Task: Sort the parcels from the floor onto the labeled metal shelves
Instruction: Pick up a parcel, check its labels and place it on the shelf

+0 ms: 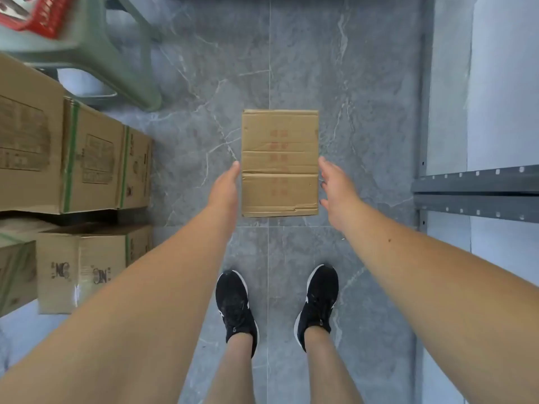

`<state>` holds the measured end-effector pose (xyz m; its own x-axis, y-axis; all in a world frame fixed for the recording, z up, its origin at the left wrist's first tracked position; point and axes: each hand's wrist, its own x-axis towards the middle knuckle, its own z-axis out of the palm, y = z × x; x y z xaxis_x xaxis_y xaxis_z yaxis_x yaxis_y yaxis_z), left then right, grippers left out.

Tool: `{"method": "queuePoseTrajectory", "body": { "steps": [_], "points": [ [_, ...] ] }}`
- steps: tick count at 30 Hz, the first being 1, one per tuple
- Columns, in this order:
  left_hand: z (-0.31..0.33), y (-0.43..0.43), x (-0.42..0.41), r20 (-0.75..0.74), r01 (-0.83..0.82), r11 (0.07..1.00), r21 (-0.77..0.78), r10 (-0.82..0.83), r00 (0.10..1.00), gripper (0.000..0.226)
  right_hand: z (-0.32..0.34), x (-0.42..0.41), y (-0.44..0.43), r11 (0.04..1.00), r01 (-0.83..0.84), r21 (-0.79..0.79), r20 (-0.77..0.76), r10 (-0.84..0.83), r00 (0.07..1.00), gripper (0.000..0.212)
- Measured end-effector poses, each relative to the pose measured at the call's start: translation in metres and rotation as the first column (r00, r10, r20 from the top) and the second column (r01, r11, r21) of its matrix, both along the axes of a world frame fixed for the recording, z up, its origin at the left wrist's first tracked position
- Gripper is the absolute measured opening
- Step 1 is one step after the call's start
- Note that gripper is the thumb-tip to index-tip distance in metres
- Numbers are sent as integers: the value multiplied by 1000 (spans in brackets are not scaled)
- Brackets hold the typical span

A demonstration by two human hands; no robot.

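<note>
A flat brown cardboard parcel (279,163) with faint red print lies on the grey marble floor in front of my feet. My left hand (225,188) reaches down at the parcel's left edge, fingers straight and close to the cardboard. On the opposite side, my right hand (335,189) hangs by the right edge with fingers apart. Neither hand grips the parcel. A grey metal shelf (475,193) with perforated beams stands at the right.
Stacked cardboard boxes (73,158) with green tape line the left side, with more boxes (84,266) below them. A green plastic stool (96,51) holding a red basket (38,13) stands at the top left. My black shoes (236,307) are below the parcel.
</note>
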<state>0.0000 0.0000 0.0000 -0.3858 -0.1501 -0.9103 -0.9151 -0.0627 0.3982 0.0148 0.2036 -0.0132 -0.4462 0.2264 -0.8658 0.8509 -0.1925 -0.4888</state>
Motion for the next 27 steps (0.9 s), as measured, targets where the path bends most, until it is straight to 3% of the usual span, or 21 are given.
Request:
{"method": "queuePoseTrajectory", "body": {
  "steps": [5,9,11,13,17,19,23,27],
  "points": [
    [-17,1,-7,-8,14,999,40,-14,1000,65,-23,2,-1,999,-41,24,-33,42,999,86],
    [-45,-1,-8,-50,16,999,39,-14,999,89,-47,-3,6,999,-53,-8,-73,52,996,114],
    [-58,1,-9,-39,26,999,34,-25,999,86,-76,-5,17,998,-66,-22,-86,64,994,117],
    [-57,7,-10,-26,26,1000,18,-25,999,73,-74,-10,15,997,-77,-3,-72,76,994,113],
    [-67,7,-10,-53,27,1000,-13,-27,998,64,-57,-13,1,995,-94,18,-89,95,991,68],
    [-72,5,-8,-41,23,1000,-4,-23,999,63,-59,-10,-2,996,-90,6,-100,90,991,56],
    [-73,1,-1,-35,38,999,-11,-39,999,64,-56,-5,-4,993,-121,5,-87,121,989,59],
    [-62,-3,2,-21,24,1000,19,-24,999,79,-41,-6,-8,990,-138,15,-69,139,988,60]
  ]
}}
